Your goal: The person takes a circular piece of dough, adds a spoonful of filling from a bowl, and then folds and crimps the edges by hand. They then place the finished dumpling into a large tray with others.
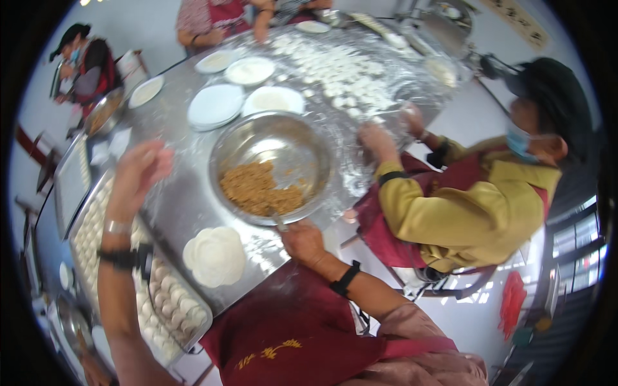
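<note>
My right hand (303,241) grips the handle of a metal utensil (278,220) at the near rim of a large steel mixing bowl (301,140). The utensil's lower end is hidden in the brown minced filling (253,186) heaped on the bowl's near left side. My left hand (140,171) is raised at the left, blurred, with nothing visible in it and its fingers somewhat apart. Below that forearm lies a metal tray of shaped dumplings (166,294) in rows. A stack of round dough wrappers (215,256) rests on the metal table between my arms.
Several white plates (216,106) stand beyond the bowl on the floured metal table (169,207). Dough pieces (338,72) cover plastic film at the far right. A co-worker (463,198) sits close on the right, hands over the table. Another tray (72,169) and filling bowl (104,113) are left.
</note>
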`<action>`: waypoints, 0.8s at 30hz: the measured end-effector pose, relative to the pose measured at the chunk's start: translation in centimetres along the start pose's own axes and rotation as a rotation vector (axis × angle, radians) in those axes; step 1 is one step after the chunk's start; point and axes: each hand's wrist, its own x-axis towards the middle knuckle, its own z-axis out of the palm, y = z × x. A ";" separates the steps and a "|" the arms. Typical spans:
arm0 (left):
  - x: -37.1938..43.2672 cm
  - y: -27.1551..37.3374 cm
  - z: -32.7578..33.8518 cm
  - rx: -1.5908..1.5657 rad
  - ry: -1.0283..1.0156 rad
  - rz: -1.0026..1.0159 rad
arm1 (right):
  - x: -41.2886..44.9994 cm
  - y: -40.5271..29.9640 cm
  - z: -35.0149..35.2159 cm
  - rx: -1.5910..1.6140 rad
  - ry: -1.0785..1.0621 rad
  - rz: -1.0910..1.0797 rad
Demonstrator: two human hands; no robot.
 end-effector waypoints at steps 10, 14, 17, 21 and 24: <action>-27.3 3.2 14.8 0.191 -0.266 0.549 | -1.8 -4.7 -2.9 0.170 -0.125 0.153; -30.6 1.1 19.6 0.208 -0.329 0.655 | -2.9 -4.5 -2.6 0.235 -0.082 0.146; -31.3 0.4 20.5 0.182 -0.314 0.658 | -4.6 -4.3 -1.9 0.274 -0.058 0.129; -31.4 0.5 20.2 0.200 -0.270 0.659 | -3.2 -6.0 -0.8 0.372 0.001 0.195; -31.6 0.1 19.4 0.167 -0.224 0.648 | -3.3 -4.2 -1.1 0.448 -0.003 0.262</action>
